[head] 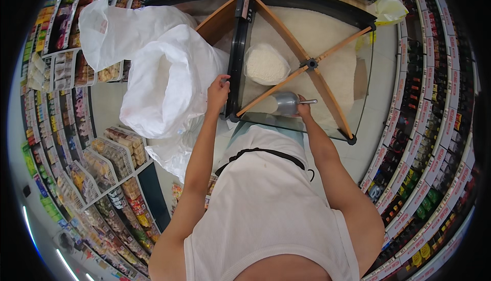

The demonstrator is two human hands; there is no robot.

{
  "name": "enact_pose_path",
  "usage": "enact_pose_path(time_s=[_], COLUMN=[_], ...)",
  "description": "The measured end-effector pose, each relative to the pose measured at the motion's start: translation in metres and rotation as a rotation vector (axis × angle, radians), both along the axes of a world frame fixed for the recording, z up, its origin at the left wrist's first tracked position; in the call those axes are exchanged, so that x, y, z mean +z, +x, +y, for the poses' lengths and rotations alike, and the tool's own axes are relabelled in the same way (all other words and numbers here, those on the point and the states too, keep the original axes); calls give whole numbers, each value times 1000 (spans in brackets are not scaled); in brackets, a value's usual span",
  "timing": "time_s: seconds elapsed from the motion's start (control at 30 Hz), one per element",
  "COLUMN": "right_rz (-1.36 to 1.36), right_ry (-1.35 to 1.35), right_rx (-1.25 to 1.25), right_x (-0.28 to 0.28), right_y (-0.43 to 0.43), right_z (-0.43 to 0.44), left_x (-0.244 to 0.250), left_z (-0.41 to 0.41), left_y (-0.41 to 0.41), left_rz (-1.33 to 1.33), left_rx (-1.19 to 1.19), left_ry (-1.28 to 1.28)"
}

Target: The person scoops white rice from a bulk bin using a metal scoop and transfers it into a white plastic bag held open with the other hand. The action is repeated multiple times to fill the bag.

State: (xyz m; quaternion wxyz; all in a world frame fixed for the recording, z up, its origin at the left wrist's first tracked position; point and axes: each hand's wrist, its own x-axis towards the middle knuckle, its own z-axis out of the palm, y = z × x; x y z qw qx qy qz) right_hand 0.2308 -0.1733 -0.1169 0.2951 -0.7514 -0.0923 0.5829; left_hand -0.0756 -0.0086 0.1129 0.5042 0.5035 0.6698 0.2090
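My right hand grips a metal scoop by its handle, in the near compartment of a glass-sided bin split by crossed wooden dividers. White grain, rice by its look, lies in the bin. A clear bag filled with grain rests in the left compartment, beside the divider. My left hand is at the bin's black left frame, fingers bent; whether it holds anything cannot be told. Just left of it stands a large open white woven sack, its inside partly hidden by its folded rim.
Another white sack lies behind the open one. Shelves of packaged goods curve along the right, and racks with wire baskets stand at the left. A yellow-green plastic bag hangs at the bin's far right corner.
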Motion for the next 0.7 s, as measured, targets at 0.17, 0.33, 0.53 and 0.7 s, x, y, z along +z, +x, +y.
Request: enact_pose_path(time_s=[0.17,0.33,0.53,0.7], right_rz=[204,307,378,383], right_ry=[-19,41,172,227], right_rx=[-9,-100,-245,-381], right_x=[30,52,87,122], right_y=[37,58,69,71], right_z=[-20,-46,-63,-72], left_x=[-20,5,-4,-43], left_z=[8,43,92,105], left_y=[14,67,113,122], left_rz=[-67,285,494,710], left_rx=[-14,-223,-511,-640], left_ry=[94,523,784,673])
